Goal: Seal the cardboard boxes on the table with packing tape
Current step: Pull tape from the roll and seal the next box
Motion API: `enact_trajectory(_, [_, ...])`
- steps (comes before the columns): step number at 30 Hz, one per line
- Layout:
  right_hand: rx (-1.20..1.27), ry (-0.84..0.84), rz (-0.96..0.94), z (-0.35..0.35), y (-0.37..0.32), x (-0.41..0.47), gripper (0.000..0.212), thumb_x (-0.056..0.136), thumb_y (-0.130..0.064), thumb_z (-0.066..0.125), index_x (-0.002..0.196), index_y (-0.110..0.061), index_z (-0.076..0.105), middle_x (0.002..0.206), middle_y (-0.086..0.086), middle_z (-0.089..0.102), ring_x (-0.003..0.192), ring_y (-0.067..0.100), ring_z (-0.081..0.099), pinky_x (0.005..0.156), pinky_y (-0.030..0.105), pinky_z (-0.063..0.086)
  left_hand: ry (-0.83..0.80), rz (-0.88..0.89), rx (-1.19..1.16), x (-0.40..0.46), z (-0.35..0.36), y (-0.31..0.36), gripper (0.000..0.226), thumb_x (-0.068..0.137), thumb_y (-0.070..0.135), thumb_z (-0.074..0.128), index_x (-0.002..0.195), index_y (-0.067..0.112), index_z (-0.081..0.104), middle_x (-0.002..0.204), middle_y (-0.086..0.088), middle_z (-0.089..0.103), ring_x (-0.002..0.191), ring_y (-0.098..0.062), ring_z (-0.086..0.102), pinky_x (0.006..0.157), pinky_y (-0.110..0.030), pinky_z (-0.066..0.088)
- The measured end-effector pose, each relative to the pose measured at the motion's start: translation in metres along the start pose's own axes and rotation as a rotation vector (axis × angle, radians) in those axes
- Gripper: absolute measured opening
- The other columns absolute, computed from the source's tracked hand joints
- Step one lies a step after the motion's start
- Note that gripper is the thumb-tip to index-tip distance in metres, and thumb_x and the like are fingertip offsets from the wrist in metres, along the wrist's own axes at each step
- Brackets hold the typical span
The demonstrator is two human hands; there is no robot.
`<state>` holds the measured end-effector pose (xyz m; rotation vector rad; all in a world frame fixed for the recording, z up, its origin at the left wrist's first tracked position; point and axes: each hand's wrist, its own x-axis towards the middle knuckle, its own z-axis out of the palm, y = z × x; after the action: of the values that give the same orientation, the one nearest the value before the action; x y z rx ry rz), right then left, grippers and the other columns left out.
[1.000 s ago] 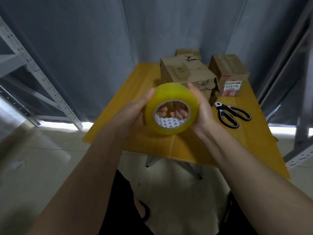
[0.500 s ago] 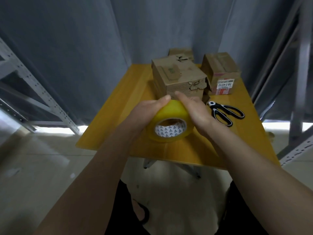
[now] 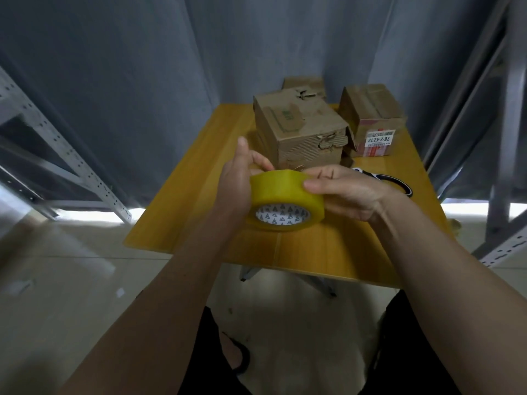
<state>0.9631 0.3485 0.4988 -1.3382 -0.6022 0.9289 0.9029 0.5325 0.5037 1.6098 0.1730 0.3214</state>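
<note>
Left hand [image 3: 236, 181] cupped the tape [image 3: 285, 201] roll's left side, fingers curled round it. Tape was held above the table's [image 3: 182, 201] near edge, before the boxes [image 3: 302, 129]. Right hand [image 3: 348, 192] gripped its right side, thumb on top. Scissors [image 3: 396, 182] sat right.

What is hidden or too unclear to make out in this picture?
- Scissors, head view: blades behind the right hand.
- Third box: mostly behind the front box.
- Tape roll: loose end not visible; far rim behind the left hand.
- Label: small print unreadable.
</note>
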Motion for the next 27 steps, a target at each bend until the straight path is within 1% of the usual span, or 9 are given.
enact_trajectory(2, [0.062, -0.065, -0.007, -0.005, 0.004, -0.002, 0.076, 0.061, -0.032, 0.088, 0.123, 0.000, 0.057, 0.106, 0.008, 0.072, 0.101, 0.019, 0.067, 0.088, 0.028, 0.054, 0.015, 0.010, -0.018, 0.001, -0.001, -0.004, 0.065, 0.100, 0.051, 0.028, 0.050, 0.026, 0.061, 0.049, 0.001, 0.054, 0.050, -0.013, 0.051, 0.058, -0.030, 0.043])
enact_trajectory(4, [0.089, -0.102, -0.014, -0.008, 0.006, -0.003, 0.081, 0.058, -0.032, 0.090, 0.124, 0.000, 0.056, 0.108, 0.008, 0.071, 0.104, 0.020, 0.066, 0.094, 0.031, 0.052, 0.036, 0.052, -0.007, 0.000, -0.001, -0.008, 0.062, 0.104, 0.042, 0.031, 0.051, 0.025, 0.057, 0.045, 0.009, 0.048, 0.046, -0.004, 0.045, 0.052, -0.022, 0.040])
enact_trajectory(8, [-0.049, -0.010, -0.008, -0.002, -0.001, 0.000, 0.042, 0.070, -0.032, 0.083, 0.100, -0.008, 0.068, 0.094, 0.006, 0.072, 0.090, 0.019, 0.068, 0.077, 0.027, 0.056, 0.073, 0.208, 0.150, 0.002, 0.000, -0.007, 0.051, 0.105, 0.032, 0.032, 0.059, 0.019, 0.051, 0.049, 0.013, 0.044, 0.048, 0.004, 0.043, 0.050, -0.006, 0.035])
enact_trajectory(10, [-0.084, 0.073, -0.041, 0.002, -0.005, 0.004, 0.021, 0.079, -0.027, 0.073, 0.088, -0.008, 0.067, 0.082, 0.003, 0.072, 0.079, 0.015, 0.068, 0.069, 0.024, 0.056, 0.083, 0.217, 0.148, 0.004, 0.002, -0.003, 0.050, 0.105, 0.030, 0.034, 0.059, 0.018, 0.050, 0.051, 0.012, 0.043, 0.048, 0.004, 0.044, 0.050, -0.005, 0.034])
enact_trajectory(12, [-0.055, 0.080, -0.072, 0.003, -0.007, 0.004, 0.016, 0.081, -0.023, 0.064, 0.086, -0.007, 0.067, 0.079, 0.002, 0.071, 0.076, 0.013, 0.067, 0.068, 0.023, 0.055, 0.082, 0.201, 0.122, 0.007, 0.001, -0.001, 0.049, 0.105, 0.028, 0.036, 0.059, 0.017, 0.049, 0.052, 0.011, 0.043, 0.047, 0.004, 0.043, 0.049, -0.006, 0.034])
enact_trajectory(18, [0.013, -0.018, -0.029, 0.002, -0.009, 0.000, 0.020, 0.088, -0.018, 0.055, 0.098, -0.006, 0.068, 0.091, 0.005, 0.071, 0.088, 0.016, 0.068, 0.078, 0.027, 0.056, 0.051, 0.187, 0.164, 0.010, -0.003, -0.004, 0.047, 0.104, 0.029, 0.038, 0.059, 0.019, 0.047, 0.058, 0.003, 0.042, 0.049, 0.002, 0.040, 0.050, -0.008, 0.034])
enact_trajectory(21, [-0.032, 0.041, -0.003, 0.004, -0.009, 0.003, 0.033, 0.085, -0.024, 0.054, 0.108, -0.003, 0.065, 0.103, 0.012, 0.068, 0.096, 0.021, 0.066, 0.089, 0.034, 0.054, 0.054, 0.190, 0.196, 0.012, -0.004, -0.005, 0.046, 0.103, 0.026, 0.039, 0.058, 0.019, 0.046, 0.057, 0.004, 0.042, 0.049, 0.003, 0.040, 0.049, -0.008, 0.033])
enact_trajectory(24, [0.000, 0.119, 0.001, 0.008, -0.010, 0.008, 0.044, 0.081, -0.029, 0.058, 0.112, 0.003, 0.063, 0.108, 0.018, 0.067, 0.099, 0.024, 0.066, 0.089, 0.033, 0.056, 0.075, 0.147, 0.166, 0.015, -0.005, -0.006, 0.046, 0.102, 0.027, 0.042, 0.058, 0.019, 0.047, 0.054, 0.007, 0.043, 0.048, 0.002, 0.041, 0.048, -0.009, 0.034])
enact_trajectory(27, [0.039, 0.078, -0.002, 0.011, -0.011, 0.007, 0.038, 0.085, -0.022, 0.053, 0.112, 0.003, 0.061, 0.107, 0.016, 0.067, 0.100, 0.023, 0.066, 0.088, 0.032, 0.055, 0.078, 0.121, 0.124, 0.016, -0.007, -0.008, 0.045, 0.101, 0.028, 0.044, 0.057, 0.020, 0.048, 0.052, 0.010, 0.043, 0.048, 0.001, 0.041, 0.048, -0.011, 0.035])
